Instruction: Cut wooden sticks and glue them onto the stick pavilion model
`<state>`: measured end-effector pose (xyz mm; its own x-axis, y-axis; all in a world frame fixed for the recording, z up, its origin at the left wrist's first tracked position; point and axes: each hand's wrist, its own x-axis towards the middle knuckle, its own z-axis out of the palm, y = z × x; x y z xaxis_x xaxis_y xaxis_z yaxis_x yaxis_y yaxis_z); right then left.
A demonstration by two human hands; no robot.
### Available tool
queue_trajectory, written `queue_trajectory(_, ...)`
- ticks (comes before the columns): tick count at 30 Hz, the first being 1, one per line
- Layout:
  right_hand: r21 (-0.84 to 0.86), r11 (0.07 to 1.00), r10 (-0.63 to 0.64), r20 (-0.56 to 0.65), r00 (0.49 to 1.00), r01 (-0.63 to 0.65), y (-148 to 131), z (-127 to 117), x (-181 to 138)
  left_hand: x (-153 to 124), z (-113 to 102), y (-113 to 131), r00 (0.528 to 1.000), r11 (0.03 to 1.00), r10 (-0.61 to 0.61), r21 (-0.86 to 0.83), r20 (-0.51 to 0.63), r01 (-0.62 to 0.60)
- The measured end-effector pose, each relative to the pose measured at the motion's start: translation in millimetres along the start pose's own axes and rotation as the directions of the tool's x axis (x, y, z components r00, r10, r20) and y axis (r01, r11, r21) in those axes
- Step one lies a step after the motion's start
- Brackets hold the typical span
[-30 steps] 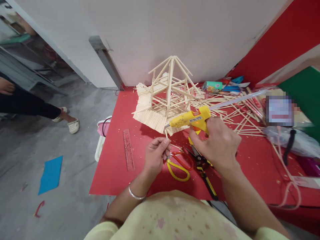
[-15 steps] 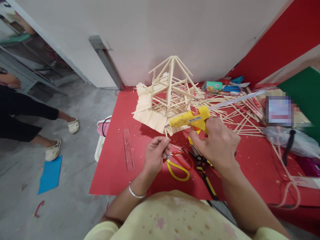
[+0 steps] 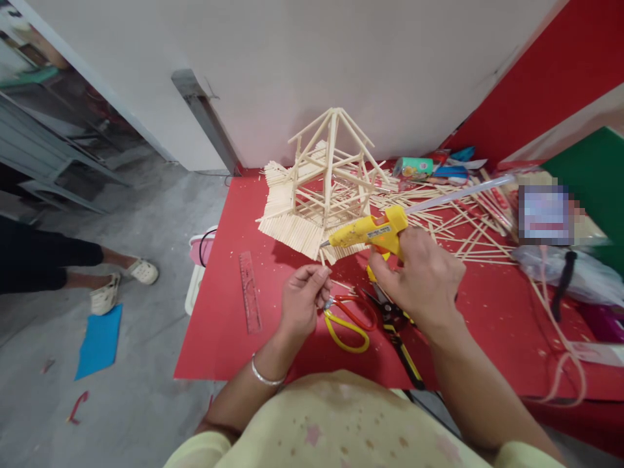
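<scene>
My right hand (image 3: 422, 276) is wrapped round a yellow glue gun (image 3: 368, 231), with a long clear glue stick (image 3: 461, 194) out of its back. The nozzle is at the near edge of a model (image 3: 327, 172) built from thin wooden sticks, with an open frame and a stick-covered base. Just below the nozzle, my left hand (image 3: 307, 296) pinches a small wooden stick (image 3: 322, 257), whose upper end is near the nozzle. Scissors (image 3: 348, 328) with red and yellow handles lie beside my left hand. Black and yellow pliers (image 3: 397, 338) lie under my right hand.
A clear ruler (image 3: 250, 292) lies left on the red table (image 3: 214, 344). Loose wooden sticks (image 3: 468, 227), a green-labelled packet (image 3: 414, 168) and plastic bags (image 3: 570, 273) crowd the right. A wall stands behind. At left, another person's legs (image 3: 53, 260) are beside a blue sheet (image 3: 100, 341).
My hands, the glue gun and the model hold almost the same positions. The other person's legs at left have shifted, and a grey plastic chair shows more fully behind them.
</scene>
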<state>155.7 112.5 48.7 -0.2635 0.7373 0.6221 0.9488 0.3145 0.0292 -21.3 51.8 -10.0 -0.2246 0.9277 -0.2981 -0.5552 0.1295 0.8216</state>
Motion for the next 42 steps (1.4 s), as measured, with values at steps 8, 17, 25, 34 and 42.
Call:
queue_trajectory(8, -0.001, 1.000, -0.005, 0.003, 1.000, 0.005, 0.9, 1.5, -1.3, -1.1, 0.1, -0.4, 1.000, 1.000, -0.008, -0.003, -0.002, 0.008)
queue_trajectory(17, -0.007, 0.999, -0.031, -0.008, 0.999, 0.031, 2.0, 1.9, -3.2, -2.2, -1.2, -2.1, 1.000, 1.000, -0.011, -0.003, -0.005, 0.011)
queue_trajectory(25, 0.004, 1.000, -0.008, -0.014, 1.000, 0.008, 1.7, 3.5, -2.6, -1.9, -0.6, -1.1, 1.000, 1.000, -0.003, 0.005, -0.003, 0.003)
queue_trajectory(34, 0.002, 1.000, -0.008, -0.021, 1.000, 0.008, 2.2, 4.0, -2.7, -2.9, 2.7, 2.0, 1.000, 1.000, -0.010, -0.015, -0.010, 0.010)
queue_trajectory(42, -0.013, 1.000, -0.014, -0.004, 1.000, 0.014, 7.0, 2.8, -8.1, -2.5, 4.0, 3.5, 1.000, 1.000, -0.010, -0.017, -0.011, 0.010)
